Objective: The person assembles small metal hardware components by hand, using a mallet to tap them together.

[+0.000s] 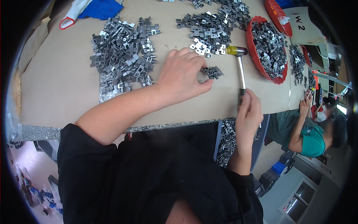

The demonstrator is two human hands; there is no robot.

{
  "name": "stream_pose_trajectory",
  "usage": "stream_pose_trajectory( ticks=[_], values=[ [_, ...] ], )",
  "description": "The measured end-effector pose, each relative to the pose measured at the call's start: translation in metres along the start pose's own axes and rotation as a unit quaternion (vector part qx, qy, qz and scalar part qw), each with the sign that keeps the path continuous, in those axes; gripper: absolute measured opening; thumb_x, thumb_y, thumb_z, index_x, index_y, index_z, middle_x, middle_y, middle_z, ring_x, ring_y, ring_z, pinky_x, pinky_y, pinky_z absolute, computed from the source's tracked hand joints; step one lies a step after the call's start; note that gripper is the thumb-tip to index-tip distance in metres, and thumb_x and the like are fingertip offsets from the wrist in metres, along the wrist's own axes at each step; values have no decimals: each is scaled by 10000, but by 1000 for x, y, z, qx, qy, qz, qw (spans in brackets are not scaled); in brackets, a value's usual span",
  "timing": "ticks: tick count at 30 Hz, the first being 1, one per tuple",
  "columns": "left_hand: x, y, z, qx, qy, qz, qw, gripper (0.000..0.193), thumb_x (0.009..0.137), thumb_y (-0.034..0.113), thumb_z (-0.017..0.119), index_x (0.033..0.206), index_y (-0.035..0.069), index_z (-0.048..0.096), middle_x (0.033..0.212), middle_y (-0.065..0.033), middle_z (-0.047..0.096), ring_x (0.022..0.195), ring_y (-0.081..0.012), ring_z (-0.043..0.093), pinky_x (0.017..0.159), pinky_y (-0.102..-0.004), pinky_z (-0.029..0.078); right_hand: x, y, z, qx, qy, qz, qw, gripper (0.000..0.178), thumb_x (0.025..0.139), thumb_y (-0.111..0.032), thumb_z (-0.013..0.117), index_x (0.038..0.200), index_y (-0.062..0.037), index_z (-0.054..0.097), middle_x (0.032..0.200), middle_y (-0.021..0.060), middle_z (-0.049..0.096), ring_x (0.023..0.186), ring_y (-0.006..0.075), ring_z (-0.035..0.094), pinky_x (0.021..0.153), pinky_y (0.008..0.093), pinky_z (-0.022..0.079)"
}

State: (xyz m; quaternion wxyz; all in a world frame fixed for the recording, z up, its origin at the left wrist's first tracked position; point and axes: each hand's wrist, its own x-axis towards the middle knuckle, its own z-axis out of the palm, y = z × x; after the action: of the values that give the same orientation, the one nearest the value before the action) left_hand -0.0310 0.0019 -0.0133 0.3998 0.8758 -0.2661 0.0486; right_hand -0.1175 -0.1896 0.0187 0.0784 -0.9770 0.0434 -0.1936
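Observation:
My left hand (182,76) is curled over the table with a small grey metal bracket assembly (213,72) at its fingertips. The thumb lies lower, a little apart from the metal. My right hand (250,114) is wrapped round the dark grip of a small mallet (241,72). Its shaft is shiny metal, and its head has a yellow face and a dark face. The mallet head lies beyond the bracket assembly and to its right, apart from it. Loose flat metal brackets (209,31) lie just past my left hand.
A large pile of metal pieces (125,52) covers the left of the table (56,86). On the right stands a red basin (251,48) full of brackets. A glove (76,13) lies at far left. Below the edge is a bin of parts (226,142). Another person (313,138) works at right.

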Motion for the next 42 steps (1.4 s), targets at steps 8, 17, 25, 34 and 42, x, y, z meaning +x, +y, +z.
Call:
stream_pose_trajectory(
  ticks=[8, 17, 25, 34, 42],
  values=[
    [3, 0, 7, -23, 33, 50, 998, 310, 598, 184, 697, 863, 85, 570, 810, -24, 569, 835, -209, 500, 752, -327, 343, 23, -26, 32, 588, -180, 241, 751, 308, 914, -115, 416, 1138, 90, 462, 848, 98, 594, 616, 82, 532, 528, 187, 427],
    [3, 2, 6, -32, 65, 80, 994, 341, 580, 180, 707, 874, 83, 565, 822, -27, 565, 828, -212, 499, 771, -334, 344, 23, -24, 30, 652, -198, 284, 675, 310, 910, -125, 415, 1131, 85, 466, 822, 98, 593, 594, 95, 526, 515, 207, 427],
    [4, 3, 5, -30, 69, 86, 993, 342, 580, 186, 714, 869, 80, 564, 819, -24, 570, 813, -207, 505, 764, -335, 345, 24, -24, 29, 651, -198, 284, 675, 304, 909, -126, 410, 1118, 86, 472, 814, 95, 594, 581, 94, 523, 505, 209, 425],
    [3, 2, 7, -39, 71, 88, 993, 293, 632, 260, 689, 844, 96, 570, 810, -25, 538, 858, -203, 489, 763, -345, 359, 34, -20, 26, 634, -144, 259, 714, 190, 870, -137, 521, 969, 25, 533, 764, 58, 577, 558, 67, 508, 478, 183, 400],
    [-6, 8, 8, 12, -2, 151, 989, 124, 686, 107, 599, 800, 70, 568, 749, -54, 524, 771, -211, 516, 667, -323, 429, 110, 40, -8, -97, 158, 19, 982, 229, 815, -165, 588, 975, -1, 590, 828, 94, 581, 631, 150, 560, 559, 260, 450]
  ],
)
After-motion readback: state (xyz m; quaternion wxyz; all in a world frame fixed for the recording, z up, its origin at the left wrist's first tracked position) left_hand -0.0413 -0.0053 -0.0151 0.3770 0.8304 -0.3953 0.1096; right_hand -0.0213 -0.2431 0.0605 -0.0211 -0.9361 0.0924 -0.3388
